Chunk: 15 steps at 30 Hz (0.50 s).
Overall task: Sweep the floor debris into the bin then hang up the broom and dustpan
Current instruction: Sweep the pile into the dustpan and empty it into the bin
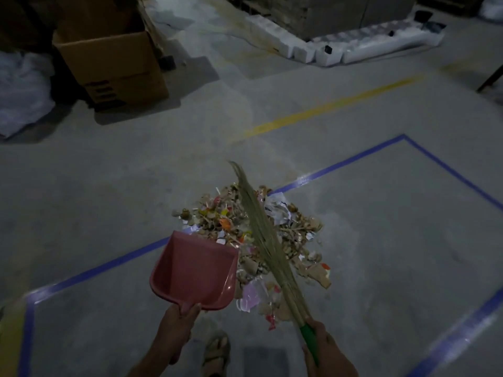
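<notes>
Floor debris (pixel 255 246) lies in one heap of paper scraps, wrappers, sticks and cardboard bits on the concrete floor (pixel 109 202), across the near-left side of a rectangle marked in blue tape (pixel 340 165). The light is dim and the pieces are too small to tell apart; no print on them can be read. The left hand (pixel 178 321) grips the short handle of a pink dustpan (pixel 193 270), whose open mouth touches the heap's left edge; the handle is mostly hidden in the fist. The right hand (pixel 325 342) is wrapped round the green handle of a grass broom (pixel 265 235), whose bristles slant over the heap and cover its middle. The handle's end is hidden behind the hand. A sandalled foot (pixel 216 352) shows at the bottom edge. Toward the floor's far-left corner stand an open cardboard box (pixel 111 63) with illegible dark markings and a pale plastic bag (pixel 21 91); white foam packing (pixel 367 44) lies along the far edge, and a worn yellow line (pixel 326 107) runs between.
</notes>
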Each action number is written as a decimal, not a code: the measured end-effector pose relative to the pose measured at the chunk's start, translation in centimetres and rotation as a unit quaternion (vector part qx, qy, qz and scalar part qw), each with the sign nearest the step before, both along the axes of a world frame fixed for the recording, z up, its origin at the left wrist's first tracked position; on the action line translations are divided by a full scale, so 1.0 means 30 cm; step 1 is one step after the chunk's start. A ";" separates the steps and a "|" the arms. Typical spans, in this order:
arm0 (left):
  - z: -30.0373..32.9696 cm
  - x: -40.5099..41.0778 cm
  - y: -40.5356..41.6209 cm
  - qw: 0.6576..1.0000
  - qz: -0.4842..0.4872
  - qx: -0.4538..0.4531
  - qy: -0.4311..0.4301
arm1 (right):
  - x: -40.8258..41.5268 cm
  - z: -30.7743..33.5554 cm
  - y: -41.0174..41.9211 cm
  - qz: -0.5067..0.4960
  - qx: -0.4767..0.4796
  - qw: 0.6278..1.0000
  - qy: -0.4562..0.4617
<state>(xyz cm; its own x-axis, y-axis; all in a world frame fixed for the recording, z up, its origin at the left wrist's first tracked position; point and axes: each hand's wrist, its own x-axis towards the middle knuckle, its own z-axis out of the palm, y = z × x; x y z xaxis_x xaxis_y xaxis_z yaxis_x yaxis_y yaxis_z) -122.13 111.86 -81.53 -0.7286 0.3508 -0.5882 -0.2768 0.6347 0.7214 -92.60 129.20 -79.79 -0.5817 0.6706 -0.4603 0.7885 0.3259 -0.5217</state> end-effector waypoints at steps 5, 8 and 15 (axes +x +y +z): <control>-0.293 -0.273 0.086 0.999 -0.036 -0.033 -0.015 | -0.204 -0.249 0.086 -0.027 -0.110 0.987 -0.115; -0.524 -0.387 0.130 0.997 -0.048 -0.053 0.013 | -0.318 -0.462 0.092 -0.012 -0.130 0.978 -0.164; -1.127 -0.508 0.039 0.990 -0.058 -0.120 0.042 | -0.467 -0.979 0.033 0.031 -0.132 0.976 -0.170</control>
